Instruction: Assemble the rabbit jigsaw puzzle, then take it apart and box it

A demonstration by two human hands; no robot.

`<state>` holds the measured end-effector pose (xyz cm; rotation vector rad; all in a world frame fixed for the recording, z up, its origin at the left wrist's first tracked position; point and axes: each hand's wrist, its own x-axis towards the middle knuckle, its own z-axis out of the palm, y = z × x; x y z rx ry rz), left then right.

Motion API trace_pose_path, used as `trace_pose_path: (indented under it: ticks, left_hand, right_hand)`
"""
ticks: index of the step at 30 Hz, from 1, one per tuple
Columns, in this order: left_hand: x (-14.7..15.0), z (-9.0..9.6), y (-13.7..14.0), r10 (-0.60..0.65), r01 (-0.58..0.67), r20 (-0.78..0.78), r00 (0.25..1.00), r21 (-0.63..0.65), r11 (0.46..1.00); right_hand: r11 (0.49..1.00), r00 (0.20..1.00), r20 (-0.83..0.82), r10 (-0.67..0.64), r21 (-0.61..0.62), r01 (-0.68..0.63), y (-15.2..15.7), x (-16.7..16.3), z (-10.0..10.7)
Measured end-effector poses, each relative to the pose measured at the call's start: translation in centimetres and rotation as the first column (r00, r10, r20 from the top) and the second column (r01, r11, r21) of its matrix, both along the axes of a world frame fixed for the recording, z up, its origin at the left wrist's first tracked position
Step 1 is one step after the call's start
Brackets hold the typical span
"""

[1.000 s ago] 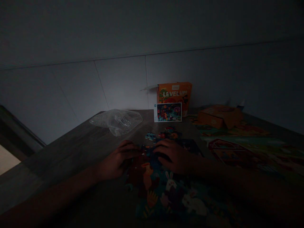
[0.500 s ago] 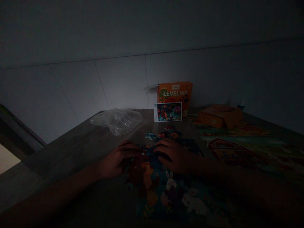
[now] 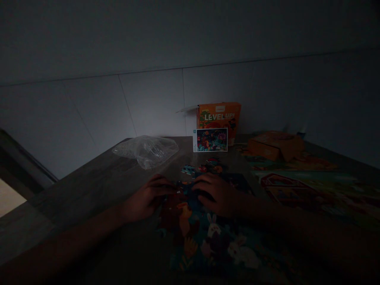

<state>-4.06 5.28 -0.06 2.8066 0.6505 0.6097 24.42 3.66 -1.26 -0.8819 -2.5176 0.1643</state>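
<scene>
In dim light, a partly assembled jigsaw puzzle lies on the table, showing white rabbits, an orange animal and flowers on dark blue. My left hand rests at its upper left edge, fingers stretched towards the right and fingertips touching puzzle pieces; the thumb is mostly hidden. Over the dark blue upper part lies my right hand, its fingers spread and slightly bent, thumb apart, fingertips on the puzzle. Nothing can be seen gripped in either hand. Just beyond the fingers are a few loose puzzle pieces.
A picture card leans against an orange box marked "LEVEL UP!". Crumpled clear plastic lies on the table at the back left. To the right are another orange box and a brighter puzzle. A wall stands behind.
Both hands stay in nearly the same place on the puzzle, with only a very slight shift. The other things have not moved.
</scene>
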Motion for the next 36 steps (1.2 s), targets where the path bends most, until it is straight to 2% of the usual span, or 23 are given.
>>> trace_pose_path:
  ticks: [18,36]
  left_hand:
    - [0.05,0.25,-0.33,-0.004,0.005,-0.025,1.000,0.045,0.999]
    - [-0.10,0.27,-0.32,0.044,-0.044,-0.075,0.996,0.008,0.999]
  right_hand:
    - [1.000,1.000,-0.015,-0.006,0.003,0.006,0.00,0.04,-0.07]
    - [1.000,1.000,-0.011,-0.004,0.011,0.004,-0.11,0.02,0.02]
